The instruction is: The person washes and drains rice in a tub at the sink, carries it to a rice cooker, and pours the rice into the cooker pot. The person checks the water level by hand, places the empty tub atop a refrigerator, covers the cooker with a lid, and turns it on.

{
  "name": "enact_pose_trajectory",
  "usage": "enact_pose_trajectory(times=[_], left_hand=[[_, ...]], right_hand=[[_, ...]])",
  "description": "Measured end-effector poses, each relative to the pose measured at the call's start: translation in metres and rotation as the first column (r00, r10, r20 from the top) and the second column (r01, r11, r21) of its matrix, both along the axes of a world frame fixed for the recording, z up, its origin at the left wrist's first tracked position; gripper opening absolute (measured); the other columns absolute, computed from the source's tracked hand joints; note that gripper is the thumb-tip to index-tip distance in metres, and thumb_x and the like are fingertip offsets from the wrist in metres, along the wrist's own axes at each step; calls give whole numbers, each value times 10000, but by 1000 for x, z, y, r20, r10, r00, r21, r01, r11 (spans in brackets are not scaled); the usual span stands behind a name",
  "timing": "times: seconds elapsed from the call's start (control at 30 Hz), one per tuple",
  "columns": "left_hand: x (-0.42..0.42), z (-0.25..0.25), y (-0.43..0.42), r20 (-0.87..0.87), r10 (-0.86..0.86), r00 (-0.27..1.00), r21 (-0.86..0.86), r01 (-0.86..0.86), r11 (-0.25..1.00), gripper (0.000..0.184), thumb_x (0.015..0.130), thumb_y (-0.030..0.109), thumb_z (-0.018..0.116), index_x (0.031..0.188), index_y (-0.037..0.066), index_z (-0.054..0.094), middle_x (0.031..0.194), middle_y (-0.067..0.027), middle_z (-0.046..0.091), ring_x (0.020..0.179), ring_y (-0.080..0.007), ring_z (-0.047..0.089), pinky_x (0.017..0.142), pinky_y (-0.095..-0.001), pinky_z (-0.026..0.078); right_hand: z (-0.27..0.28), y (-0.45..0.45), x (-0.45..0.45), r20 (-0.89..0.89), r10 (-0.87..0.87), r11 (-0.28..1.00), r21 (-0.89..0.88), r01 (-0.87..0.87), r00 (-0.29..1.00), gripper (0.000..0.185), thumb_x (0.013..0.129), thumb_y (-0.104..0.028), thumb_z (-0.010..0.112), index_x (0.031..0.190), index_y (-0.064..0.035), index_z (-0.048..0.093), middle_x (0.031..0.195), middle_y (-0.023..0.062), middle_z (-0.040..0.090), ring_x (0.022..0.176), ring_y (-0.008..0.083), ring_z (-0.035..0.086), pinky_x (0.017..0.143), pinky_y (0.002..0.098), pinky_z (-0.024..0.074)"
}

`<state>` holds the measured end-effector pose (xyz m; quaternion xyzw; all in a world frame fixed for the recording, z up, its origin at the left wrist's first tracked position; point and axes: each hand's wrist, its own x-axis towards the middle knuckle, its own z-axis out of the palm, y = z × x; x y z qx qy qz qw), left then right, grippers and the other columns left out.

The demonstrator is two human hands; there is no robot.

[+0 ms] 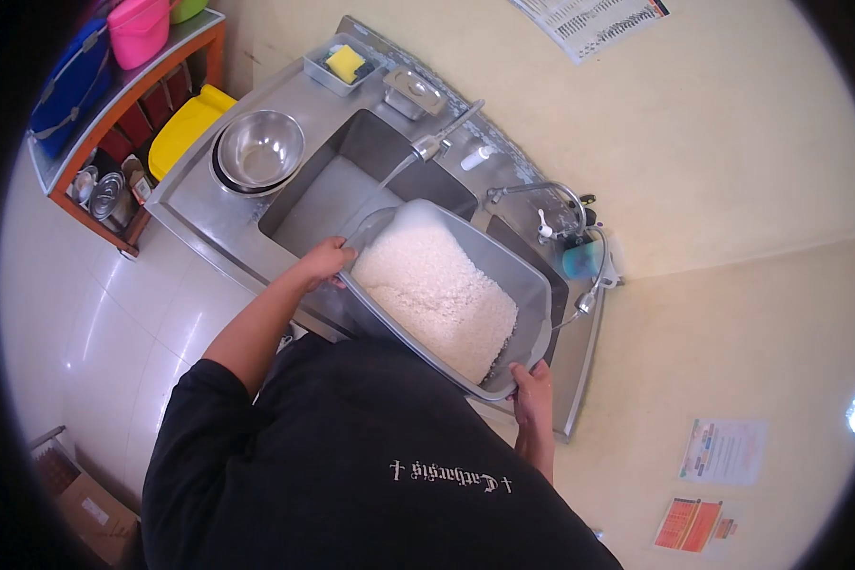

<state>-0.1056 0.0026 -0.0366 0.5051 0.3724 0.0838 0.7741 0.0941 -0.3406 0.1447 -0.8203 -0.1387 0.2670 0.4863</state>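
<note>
A grey plastic tub [534,285] filled with white grains that look like rice [437,294] is held in front of me, over the sink edge. My left hand [328,263] grips its rim at the left end, fingers closed on it. At the opposite, lower right corner, my right hand [532,382] is closed around the rim, thumb on top. Water streams from the faucet [431,147] towards the tub's far left corner; whether it lands inside the tub or in the sink basin [328,204] I cannot tell.
Nested metal bowls [261,150] stand left of the basin. Behind it sit a container with a yellow sponge [345,64] and a lidded metal pan [414,92]. A second, curved faucet [541,190] rises at the right. An orange-framed shelf [114,123] stands at the far left.
</note>
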Motion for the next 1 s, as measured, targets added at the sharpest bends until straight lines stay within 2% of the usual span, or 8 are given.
enact_pose_trajectory(times=[0.37,0.47,0.53,0.63,0.77,1.0], left_hand=[[-1,4,-1,20,-9,1000,-5,10,1000,409,909,259,572,1230,7,539,949,-81,618,727,-163,611,561,-327,536],[-4,4,1,-21,62,998,8,-62,998,421,911,261,575,1241,2,532,1014,-97,615,787,-179,615,588,-338,544],[-3,1,4,14,-62,998,-21,63,998,448,914,269,578,1265,-3,516,1105,-116,603,890,-214,617,630,-365,558],[-3,8,3,-24,-34,999,-4,34,999,467,916,275,578,1283,-5,504,1155,-123,593,938,-236,610,660,-382,568],[-2,-1,4,19,-55,998,-30,55,998,468,915,273,576,1285,-4,502,1145,-124,594,950,-234,603,659,-383,571],[0,-3,4,7,-31,999,-24,31,999,465,908,262,578,1282,-3,500,1109,-116,602,863,-215,619,616,-373,566]], right_hand=[[-2,-3,2,-17,-4,1000,-25,4,1000,242,849,-64,591,1068,24,539,797,79,635,538,129,576,426,252,441],[0,-2,-1,-4,23,1000,-6,-23,1000,230,845,-68,592,1045,29,532,780,84,623,540,137,575,427,258,442],[1,0,-4,0,18,1000,-14,-18,1000,222,846,-69,590,1036,29,531,775,84,620,538,137,574,426,259,442],[2,0,-3,6,15,1000,-22,-14,1000,214,849,-68,586,1033,26,531,773,84,622,531,137,571,422,260,440],[5,2,-5,-9,16,1000,-11,-16,1000,212,857,-69,581,1044,19,532,773,84,631,521,137,568,419,260,438],[7,4,-5,-12,12,1000,-27,-12,1000,209,866,-80,585,1045,17,536,773,79,637,525,138,571,415,260,432]])
